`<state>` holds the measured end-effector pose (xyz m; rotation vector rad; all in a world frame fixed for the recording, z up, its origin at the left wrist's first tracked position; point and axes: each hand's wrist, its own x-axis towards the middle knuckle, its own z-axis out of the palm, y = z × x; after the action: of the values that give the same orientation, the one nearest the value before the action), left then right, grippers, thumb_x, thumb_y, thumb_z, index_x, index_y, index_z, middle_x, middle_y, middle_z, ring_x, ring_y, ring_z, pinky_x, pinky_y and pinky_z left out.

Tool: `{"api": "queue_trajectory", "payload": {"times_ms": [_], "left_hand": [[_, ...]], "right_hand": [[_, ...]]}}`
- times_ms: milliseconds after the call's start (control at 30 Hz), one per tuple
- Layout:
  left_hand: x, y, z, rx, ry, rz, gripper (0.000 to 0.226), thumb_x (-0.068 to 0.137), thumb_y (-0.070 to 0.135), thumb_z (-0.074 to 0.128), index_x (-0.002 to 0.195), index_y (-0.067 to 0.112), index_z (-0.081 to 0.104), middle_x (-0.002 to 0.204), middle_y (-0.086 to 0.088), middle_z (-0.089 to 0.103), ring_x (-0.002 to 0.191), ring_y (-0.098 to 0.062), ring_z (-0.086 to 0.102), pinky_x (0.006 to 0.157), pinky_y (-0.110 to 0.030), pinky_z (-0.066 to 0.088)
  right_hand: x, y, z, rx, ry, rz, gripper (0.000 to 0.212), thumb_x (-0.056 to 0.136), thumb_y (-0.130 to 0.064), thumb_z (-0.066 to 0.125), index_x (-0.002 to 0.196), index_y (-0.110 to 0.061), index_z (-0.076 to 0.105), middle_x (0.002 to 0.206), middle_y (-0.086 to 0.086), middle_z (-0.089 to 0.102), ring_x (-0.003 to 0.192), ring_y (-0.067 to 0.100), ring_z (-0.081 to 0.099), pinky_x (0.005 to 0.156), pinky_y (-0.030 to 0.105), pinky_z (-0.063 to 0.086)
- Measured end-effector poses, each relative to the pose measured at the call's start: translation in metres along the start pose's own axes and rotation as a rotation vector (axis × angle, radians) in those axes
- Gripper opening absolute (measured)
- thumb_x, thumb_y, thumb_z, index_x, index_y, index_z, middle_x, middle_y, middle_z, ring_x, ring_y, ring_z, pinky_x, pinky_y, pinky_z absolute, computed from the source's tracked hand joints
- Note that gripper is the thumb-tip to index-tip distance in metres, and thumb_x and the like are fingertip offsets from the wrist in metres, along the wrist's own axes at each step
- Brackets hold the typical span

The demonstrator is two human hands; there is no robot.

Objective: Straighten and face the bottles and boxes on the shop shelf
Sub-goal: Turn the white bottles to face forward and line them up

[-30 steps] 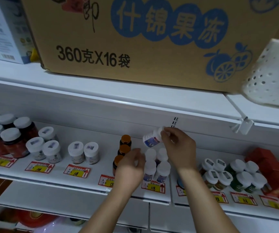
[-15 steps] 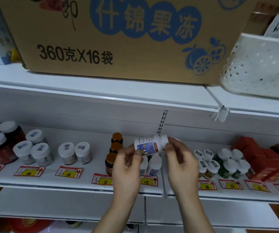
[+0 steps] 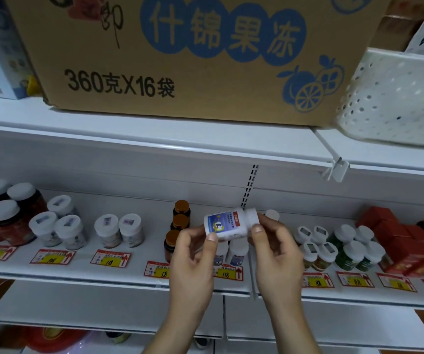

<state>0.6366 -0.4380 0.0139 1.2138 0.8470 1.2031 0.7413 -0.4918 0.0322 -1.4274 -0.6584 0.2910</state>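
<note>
A small white bottle (image 3: 227, 223) with a blue label lies on its side in the air in front of the shelf, label facing me. My left hand (image 3: 194, 254) pinches its base end. My right hand (image 3: 274, 249) pinches its white cap end. Just below them, two matching white bottles (image 3: 236, 254) stand on the white shelf (image 3: 119, 273), partly hidden by my hands. A row of three amber bottles (image 3: 180, 221) with brown caps stands just to the left.
White-capped jars (image 3: 57, 228) and dark red jars (image 3: 14, 221) fill the shelf's left. Green and white bottles (image 3: 346, 249) and red boxes (image 3: 405, 241) stand right. Above sit a big cardboard carton (image 3: 180, 54) and a white perforated basket (image 3: 397, 98). Price tags (image 3: 108, 259) line the edge.
My right hand brought the bottle down from the back of the shelf; my left hand rose and took its base. The bottle now lies level between both hands with its label turned to me.
</note>
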Motion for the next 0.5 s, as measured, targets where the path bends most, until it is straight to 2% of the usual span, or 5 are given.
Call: {"api": "queue_trajectory", "payload": {"times_ms": [133, 300, 367, 500], "left_hand": [[0.0004, 0.0027, -0.0018, 0.03, 0.013, -0.001, 0.024, 0.086, 0.044, 0.057, 0.099, 0.025, 0.065, 0.096, 0.018, 0.073, 0.091, -0.001, 0.069, 0.074, -0.01, 0.05], [-0.0017, 0.004, 0.0002, -0.059, 0.02, -0.017, 0.026, 0.086, 0.032, 0.06, 0.107, 0.019, 0.063, 0.108, 0.009, 0.074, 0.103, -0.001, 0.068, 0.081, -0.01, 0.051], [-0.0016, 0.0038, 0.0012, -0.043, 0.036, -0.015, 0.025, 0.085, 0.036, 0.061, 0.105, 0.021, 0.062, 0.106, 0.013, 0.073, 0.103, -0.003, 0.069, 0.08, -0.011, 0.052], [0.0021, 0.0017, -0.0001, 0.02, 0.082, -0.043, 0.026, 0.083, 0.049, 0.06, 0.097, 0.028, 0.065, 0.099, 0.016, 0.074, 0.096, -0.01, 0.071, 0.075, -0.014, 0.053]], "right_hand": [[-0.0032, 0.0001, 0.0008, 0.015, -0.013, 0.012, 0.026, 0.096, -0.008, 0.061, 0.106, -0.031, 0.068, 0.102, -0.013, 0.074, 0.096, 0.001, 0.069, 0.079, 0.009, 0.05], [-0.0044, -0.0039, 0.0031, 0.021, -0.005, 0.009, 0.017, 0.094, -0.016, 0.064, 0.098, -0.032, 0.067, 0.092, -0.021, 0.073, 0.085, 0.0, 0.07, 0.072, 0.011, 0.052], [-0.0044, -0.0028, 0.0024, 0.011, -0.007, 0.012, 0.016, 0.095, -0.018, 0.063, 0.098, -0.033, 0.068, 0.094, -0.021, 0.073, 0.086, 0.0, 0.07, 0.072, 0.012, 0.052], [-0.0069, -0.0008, 0.0017, -0.006, -0.037, -0.008, 0.025, 0.098, -0.009, 0.058, 0.111, -0.028, 0.069, 0.105, -0.022, 0.072, 0.097, -0.002, 0.068, 0.079, 0.009, 0.05]]}}
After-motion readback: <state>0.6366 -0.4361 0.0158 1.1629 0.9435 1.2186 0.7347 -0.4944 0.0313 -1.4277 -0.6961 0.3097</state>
